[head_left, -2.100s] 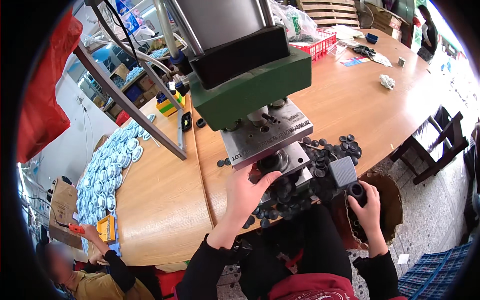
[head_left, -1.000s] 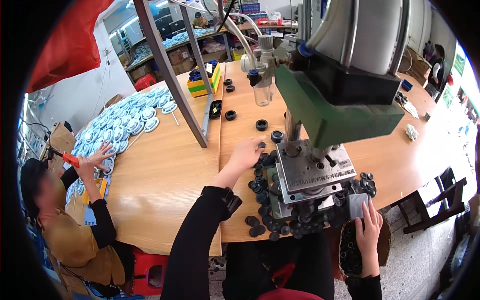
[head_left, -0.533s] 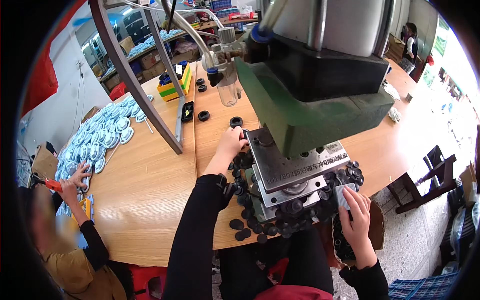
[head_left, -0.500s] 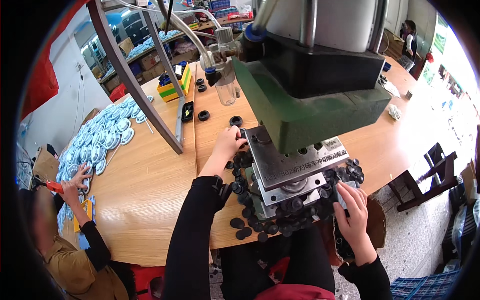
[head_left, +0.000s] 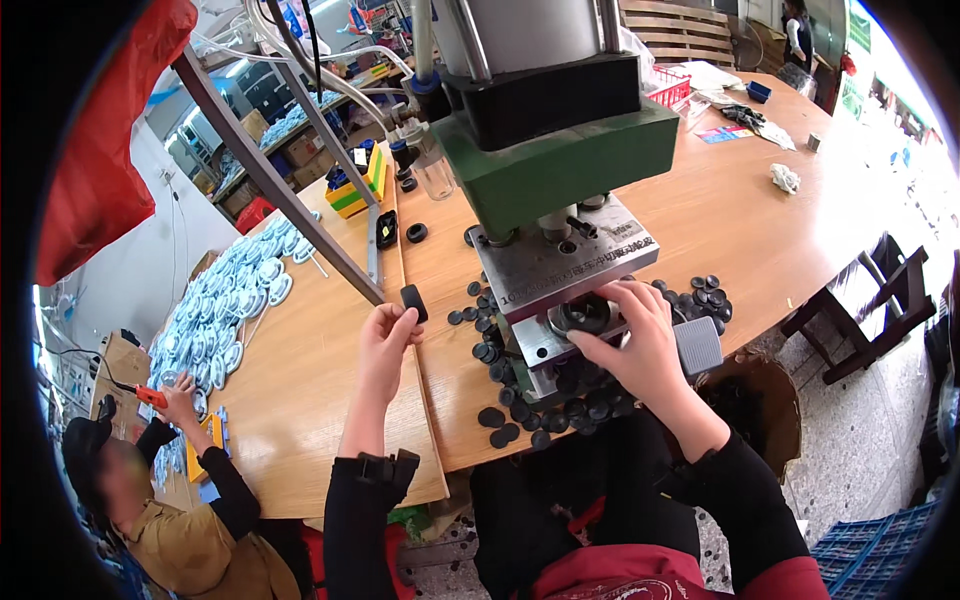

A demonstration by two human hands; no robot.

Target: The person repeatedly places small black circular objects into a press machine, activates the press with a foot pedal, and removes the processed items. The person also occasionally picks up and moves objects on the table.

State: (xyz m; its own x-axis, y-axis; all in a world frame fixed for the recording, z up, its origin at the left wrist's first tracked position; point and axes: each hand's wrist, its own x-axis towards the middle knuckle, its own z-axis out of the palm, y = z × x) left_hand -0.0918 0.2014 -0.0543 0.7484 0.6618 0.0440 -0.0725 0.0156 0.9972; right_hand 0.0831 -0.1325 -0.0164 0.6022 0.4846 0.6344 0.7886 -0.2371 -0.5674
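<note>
My left hand (head_left: 384, 345) is raised over the table, left of a green bench press (head_left: 560, 165). Its thumb and fingers pinch a black rubber ring (head_left: 413, 303) seen nearly edge-on. My right hand (head_left: 640, 335) reaches in under the press's steel upper plate (head_left: 570, 262). Its thumb and fingers grip another black rubber ring (head_left: 588, 314) at the lower die (head_left: 537, 352). Right beside that wrist is a grey ribbed pad (head_left: 698, 345). Loose black discs (head_left: 505, 415) lie around the die base.
On the left, a co-worker (head_left: 185, 510) holds an orange tool (head_left: 151, 396) beside a heap of pale blue parts (head_left: 215, 325). A metal frame post (head_left: 270, 175) rises from the table. An open carton (head_left: 775, 400) stands below the right edge, near a dark wooden stool (head_left: 860, 310).
My left hand has moved left, away from the press, with a black ring in its fingers. My right hand has left the grey pad for the ring at the die. The view has shifted.
</note>
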